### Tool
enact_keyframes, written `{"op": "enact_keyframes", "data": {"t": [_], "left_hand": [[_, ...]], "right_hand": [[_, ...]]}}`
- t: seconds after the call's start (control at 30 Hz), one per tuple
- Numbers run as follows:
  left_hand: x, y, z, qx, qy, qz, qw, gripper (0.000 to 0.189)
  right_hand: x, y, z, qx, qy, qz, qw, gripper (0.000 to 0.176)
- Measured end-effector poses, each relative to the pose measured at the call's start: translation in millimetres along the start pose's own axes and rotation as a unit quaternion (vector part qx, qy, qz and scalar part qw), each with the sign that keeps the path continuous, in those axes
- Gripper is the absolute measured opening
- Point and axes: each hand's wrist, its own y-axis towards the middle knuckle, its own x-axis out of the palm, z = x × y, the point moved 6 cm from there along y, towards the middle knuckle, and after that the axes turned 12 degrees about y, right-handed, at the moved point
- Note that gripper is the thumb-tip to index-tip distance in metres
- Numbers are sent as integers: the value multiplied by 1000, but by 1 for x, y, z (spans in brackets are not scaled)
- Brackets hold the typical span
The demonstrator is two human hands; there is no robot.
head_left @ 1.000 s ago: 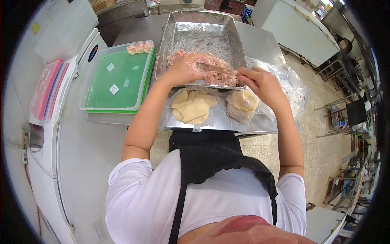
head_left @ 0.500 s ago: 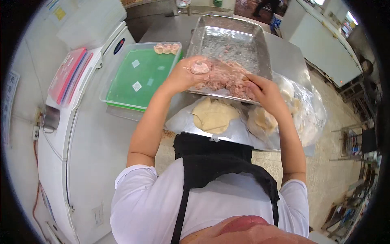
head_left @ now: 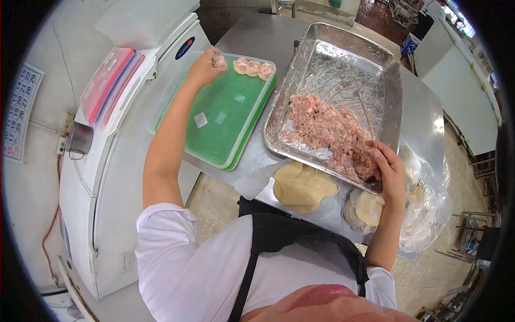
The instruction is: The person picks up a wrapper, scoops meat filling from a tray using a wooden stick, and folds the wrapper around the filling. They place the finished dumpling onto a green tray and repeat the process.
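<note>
My left hand [head_left: 203,70] is closed around a meat-filled dumpling [head_left: 219,61] above the far left part of a green-bottomed plastic tray [head_left: 214,129]. A short row of similar dumplings [head_left: 253,67] sits along the tray's far edge, just right of that hand. Between the fingers of my right hand [head_left: 388,167] is a thin wooden stick [head_left: 366,114], slanting up over a metal pan [head_left: 279,104]. Pink minced meat [head_left: 330,129] is heaped in the pan's near half. Round dough wrappers [head_left: 303,186] lie stacked on a sheet in front of the pan.
More wrappers in a clear plastic bag [head_left: 424,214] rest at the table's right. A white freezer [head_left: 129,177] stands on the left, with coloured lids [head_left: 110,83] and a metal cup [head_left: 80,138] on it. Another person [head_left: 432,9] is partly visible at the far right.
My left hand has carried the dumpling from over the meat pan leftward to the green tray. My right hand stays at the pan's near right side, and the stick now shows clearly. The view has shifted.
</note>
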Motion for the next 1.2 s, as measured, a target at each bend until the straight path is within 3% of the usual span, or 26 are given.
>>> {"op": "enact_keyframes", "data": {"t": [0.07,0.17,0.43,0.5,0.57,0.6,0.63,0.67,0.7,0.77,0.8,0.87,1.0,1.07,1.17,1.2], "left_hand": [[7,4,8,-63,-8,-58,996,87],[13,6,26,-56,25,-95,994,94],[25,17,27,-6,39,-74,996,91],[26,8,30,5,34,-68,997,91],[16,-1,41,100,80,-37,991,88],[-4,-19,63,106,136,20,985,77],[-28,-40,90,147,75,52,985,66],[-52,-62,117,188,16,86,978,56],[-65,-84,142,191,-61,41,979,47],[-68,-135,184,204,-197,-78,956,33],[-64,-158,200,214,-255,-150,931,29],[-33,-196,221,267,-254,-190,910,27],[21,-232,223,276,-252,-138,917,28],[23,-240,214,281,-208,3,937,22],[39,-241,206,246,-188,-39,950,22],[39,-240,204,247,-203,-37,947,22]], "right_hand": [[-3,0,2,10,12,1,1000,31],[-6,-2,6,10,29,7,1000,32],[-3,-1,6,21,34,-6,999,27],[1,0,3,66,-63,2,996,27],[0,5,4,87,-83,-5,993,27],[14,9,-18,-49,-242,-69,967,27],[34,8,-37,-180,-388,-133,894,28],[45,9,-51,-168,-440,-143,871,20],[52,14,-62,-163,-446,-140,869,20],[69,24,-74,-198,-643,-139,727,12],[77,32,-77,-193,-647,-136,725,12],[102,37,-81,-265,-721,-133,627,16],[153,6,-51,-263,-765,-160,566,10],[167,-24,-44,-256,-738,-233,580,7],[159,-34,-51,-295,-753,-206,551,7],[153,-21,-63,-259,-750,-223,567,5]]}}
